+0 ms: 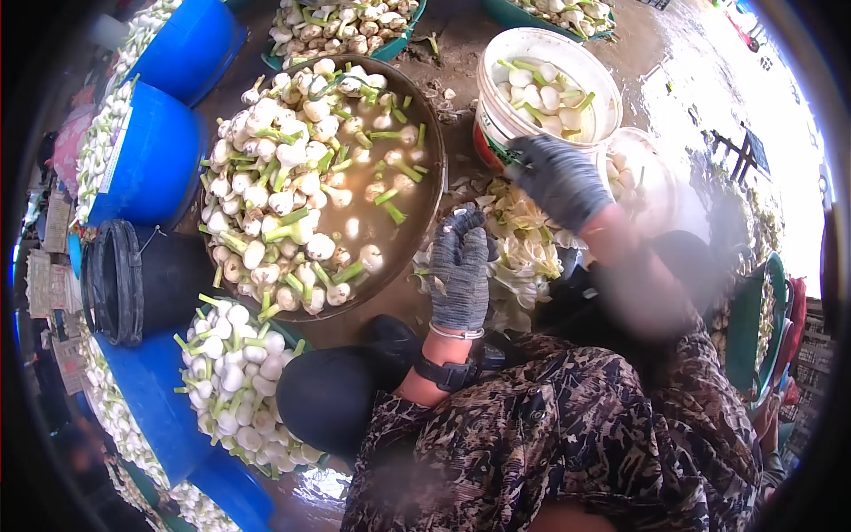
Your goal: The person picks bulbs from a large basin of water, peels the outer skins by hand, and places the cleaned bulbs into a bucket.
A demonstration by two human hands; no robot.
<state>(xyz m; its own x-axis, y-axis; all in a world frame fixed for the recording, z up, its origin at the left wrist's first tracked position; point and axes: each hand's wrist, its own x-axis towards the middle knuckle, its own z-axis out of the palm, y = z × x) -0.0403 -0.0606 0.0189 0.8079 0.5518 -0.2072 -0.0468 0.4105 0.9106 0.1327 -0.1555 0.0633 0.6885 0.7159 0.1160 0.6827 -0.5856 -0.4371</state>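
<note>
My left hand (459, 273), in a grey glove, is raised beside the right rim of a wide round basin (434, 195). Its fingers are bent up together, and whatever they may hold is too small to tell. White bulbs with green stems (284, 168) are heaped in murky water in that basin. My right hand (558, 177), also gloved and smeared by motion, is at the front of a white bucket (492, 97), over its lower wall. Inside the bucket lie peeled bulbs (545, 93). Between and below my hands is a pile of pale peelings (523, 248).
Blue tubs (151, 160) full of bulbs line the left, with a black bucket (160, 270) among them. A bulb heap (235, 381) stands near my knee. Another white bucket (651, 195) is at the right, and green basins (403, 40) stand behind.
</note>
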